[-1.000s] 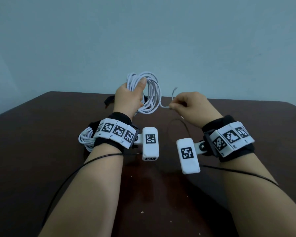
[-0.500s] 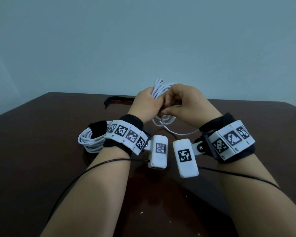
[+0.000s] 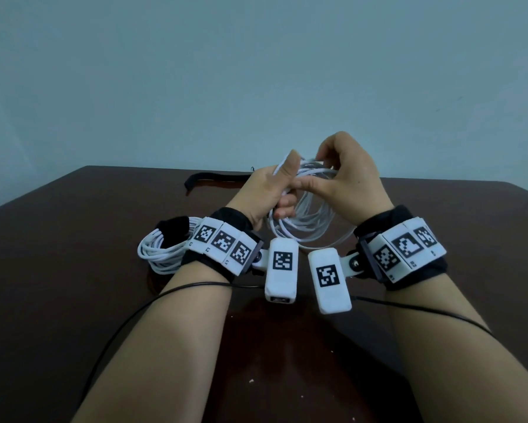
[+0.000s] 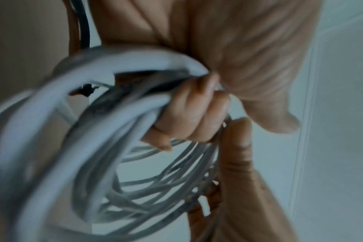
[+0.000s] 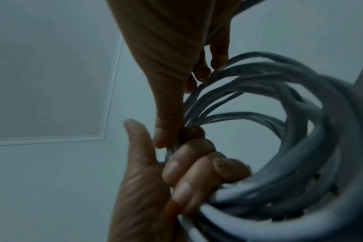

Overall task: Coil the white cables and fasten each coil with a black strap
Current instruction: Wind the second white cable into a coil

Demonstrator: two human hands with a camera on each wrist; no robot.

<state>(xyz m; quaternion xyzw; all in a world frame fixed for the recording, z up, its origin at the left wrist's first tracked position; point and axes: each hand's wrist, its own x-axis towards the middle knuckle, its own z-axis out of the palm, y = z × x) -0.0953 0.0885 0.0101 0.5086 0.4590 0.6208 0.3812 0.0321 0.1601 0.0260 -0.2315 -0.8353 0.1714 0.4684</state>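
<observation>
We hold the loose coil [image 3: 302, 221] of white cable in the air above the dark brown desk [image 3: 73, 270], just in front of the two wrist bands. It is a bundle of many thin round loops, not quite even: the strands fan apart at the lower side and are gathered tight where our left hand [image 3: 265, 193] grips them. In the left wrist view the left fingers [image 4: 193, 114] are curled right round the gathered strands, with the thumb standing up along the far side of the bundle. Our right hand [image 3: 348, 181] is at the top of the same coil, touching the left hand; its thumb lies along the strands and its fingertips [image 5: 215, 60] are bent down onto the upper loops, pinching cable there. The exact end of the cable is too blurred to pick out.

To the left of the held coil, behind our left wrist, a second white coil [image 3: 162, 254] lies on the desk, its loops packed neatly side by side and a black strap [image 3: 172, 232] wrapped round it at the top. Beyond the held coil, toward the far edge of the desk, a loose black strap [image 3: 214, 180] lies flat, partly hidden behind our left hand.
</observation>
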